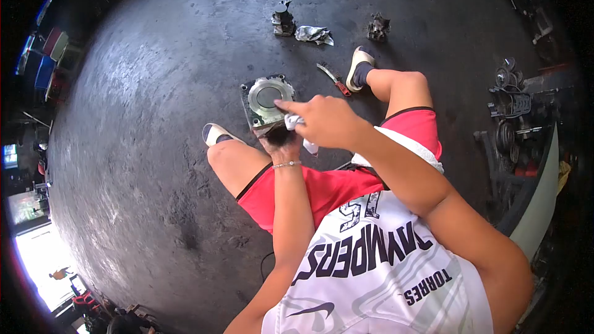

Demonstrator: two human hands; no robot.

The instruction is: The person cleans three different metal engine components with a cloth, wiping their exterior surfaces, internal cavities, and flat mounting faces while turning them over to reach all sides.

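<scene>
A metal engine part (pixel 268 100) with a round bore and a squarish flange rests in my left hand (pixel 282 143), which supports it from below, palm up. My right hand (pixel 328 120) is over the part's right side, its index finger stretched out and its tip at the edge of the round centre. A small white cloth (pixel 293 122) is tucked under the curled fingers of my right hand, beside the metal part. Beyond them, a wire brush (pixel 334 79) with a red handle end lies on the floor near my right foot.
On the dark floor (pixel 185 55) ahead stand a metal part (pixel 283 20) and another dark part (pixel 378 27), with a crumpled cloth (pixel 314 35) between them. Mechanical parts (pixel 510 99) line the right side. My legs are spread around the work. A bright doorway (pixel 46 266) is at the lower left.
</scene>
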